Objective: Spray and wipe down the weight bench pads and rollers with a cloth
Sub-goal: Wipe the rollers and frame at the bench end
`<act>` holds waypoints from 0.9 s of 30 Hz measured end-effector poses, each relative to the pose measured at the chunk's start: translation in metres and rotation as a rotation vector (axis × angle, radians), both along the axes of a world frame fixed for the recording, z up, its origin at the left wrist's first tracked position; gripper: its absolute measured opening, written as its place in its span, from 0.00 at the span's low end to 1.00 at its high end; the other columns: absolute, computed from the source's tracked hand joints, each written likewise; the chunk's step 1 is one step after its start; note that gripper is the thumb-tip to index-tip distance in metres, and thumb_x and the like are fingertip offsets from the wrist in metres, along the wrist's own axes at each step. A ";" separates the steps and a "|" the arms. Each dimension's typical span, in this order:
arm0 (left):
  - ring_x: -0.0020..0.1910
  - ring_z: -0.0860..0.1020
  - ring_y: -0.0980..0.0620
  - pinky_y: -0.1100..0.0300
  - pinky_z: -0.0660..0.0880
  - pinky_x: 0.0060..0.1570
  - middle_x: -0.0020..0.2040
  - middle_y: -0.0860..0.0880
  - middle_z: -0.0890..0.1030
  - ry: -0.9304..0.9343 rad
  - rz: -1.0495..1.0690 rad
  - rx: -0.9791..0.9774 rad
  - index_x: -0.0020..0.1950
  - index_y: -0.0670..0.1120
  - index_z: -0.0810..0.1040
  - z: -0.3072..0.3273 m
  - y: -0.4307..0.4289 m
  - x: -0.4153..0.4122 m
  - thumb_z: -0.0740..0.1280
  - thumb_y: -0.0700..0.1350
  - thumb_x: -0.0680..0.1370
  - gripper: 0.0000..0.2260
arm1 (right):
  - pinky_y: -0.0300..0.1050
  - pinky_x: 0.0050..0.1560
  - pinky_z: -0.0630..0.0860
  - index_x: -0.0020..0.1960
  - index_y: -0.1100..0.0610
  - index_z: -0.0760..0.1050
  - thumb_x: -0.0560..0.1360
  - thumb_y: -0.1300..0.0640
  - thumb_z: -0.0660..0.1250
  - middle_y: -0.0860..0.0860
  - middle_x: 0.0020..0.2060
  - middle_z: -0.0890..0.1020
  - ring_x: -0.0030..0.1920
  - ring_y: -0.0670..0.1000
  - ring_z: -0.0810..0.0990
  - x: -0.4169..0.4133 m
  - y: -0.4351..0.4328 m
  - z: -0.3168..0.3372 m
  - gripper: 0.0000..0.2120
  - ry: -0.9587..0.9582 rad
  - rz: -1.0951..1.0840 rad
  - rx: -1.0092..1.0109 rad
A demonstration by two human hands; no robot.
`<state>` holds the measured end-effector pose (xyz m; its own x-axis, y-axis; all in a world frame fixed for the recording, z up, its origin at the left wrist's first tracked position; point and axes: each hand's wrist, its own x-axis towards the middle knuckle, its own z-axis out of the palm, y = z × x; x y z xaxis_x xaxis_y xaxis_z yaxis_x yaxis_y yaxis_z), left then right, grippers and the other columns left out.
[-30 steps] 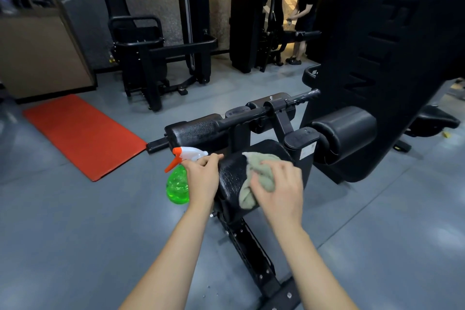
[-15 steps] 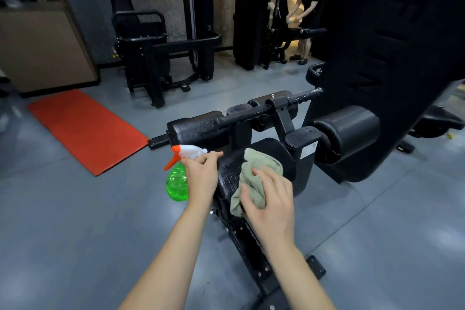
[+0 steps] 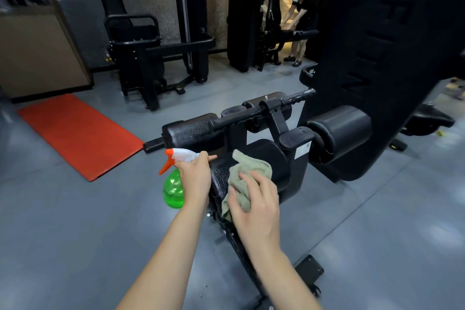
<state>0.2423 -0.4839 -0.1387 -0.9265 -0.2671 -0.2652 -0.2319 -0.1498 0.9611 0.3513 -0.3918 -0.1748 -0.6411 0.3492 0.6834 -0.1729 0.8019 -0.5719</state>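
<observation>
Right hand presses cloth on roller — left hand holds bottle

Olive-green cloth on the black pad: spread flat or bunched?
Bunched: the olive-green cloth lies crumpled in uneven folds on the black cracked pad, under the right hand.

Cloth on black roller pad

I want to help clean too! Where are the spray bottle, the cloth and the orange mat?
spray bottle (image 3: 173,190), head view, on its green belly.
cloth (image 3: 251,164), head view, on its bunched upper fold.
orange mat (image 3: 75,133), head view, on the middle of its top.
</observation>
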 end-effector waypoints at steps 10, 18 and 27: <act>0.42 0.75 0.55 0.53 0.70 0.47 0.40 0.55 0.84 -0.040 0.066 0.012 0.64 0.44 0.61 0.005 0.002 0.006 0.62 0.41 0.77 0.17 | 0.62 0.62 0.72 0.62 0.57 0.80 0.74 0.48 0.59 0.53 0.60 0.80 0.59 0.58 0.72 -0.021 0.050 0.014 0.23 -0.132 -0.248 -0.303; 0.56 0.79 0.42 0.43 0.74 0.61 0.36 0.55 0.85 -0.034 0.073 0.046 0.64 0.42 0.67 0.004 0.002 0.001 0.65 0.46 0.71 0.22 | 0.46 0.60 0.73 0.58 0.57 0.83 0.73 0.51 0.66 0.52 0.57 0.81 0.54 0.55 0.74 -0.002 0.022 -0.001 0.18 -0.034 -0.006 -0.010; 0.55 0.75 0.47 0.51 0.70 0.60 0.46 0.51 0.78 0.020 0.088 0.071 0.58 0.41 0.72 0.007 -0.001 0.013 0.65 0.45 0.78 0.11 | 0.61 0.58 0.73 0.61 0.57 0.80 0.76 0.51 0.62 0.54 0.58 0.80 0.55 0.61 0.73 -0.028 0.053 0.015 0.18 -0.162 -0.276 -0.230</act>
<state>0.2558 -0.4853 -0.1314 -0.9056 -0.3292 -0.2675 -0.1953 -0.2363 0.9519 0.3237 -0.3384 -0.1601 -0.5948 0.6560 0.4646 0.1385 0.6530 -0.7446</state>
